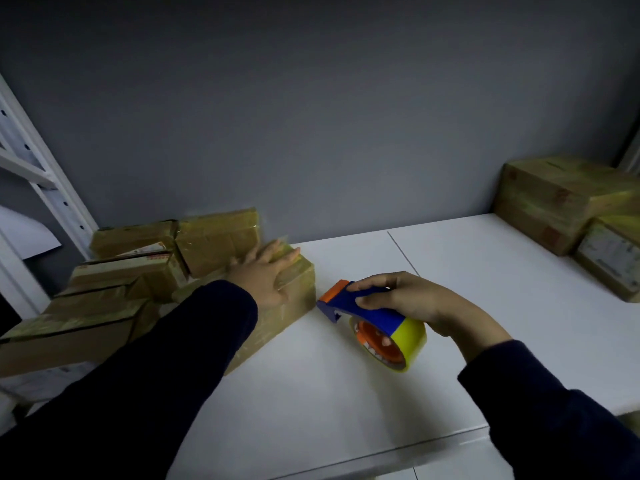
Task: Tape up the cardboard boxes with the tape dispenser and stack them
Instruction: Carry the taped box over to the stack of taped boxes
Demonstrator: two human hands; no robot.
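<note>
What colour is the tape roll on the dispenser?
Yellow, on an orange core; the tape roll shows clearly in the head view.

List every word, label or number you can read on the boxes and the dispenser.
None can be read.
Tape roll on the dispenser: white letters on its core, blurred.
Label on a right box: print too small.
Left boxes: red marks, blurred.
</note>
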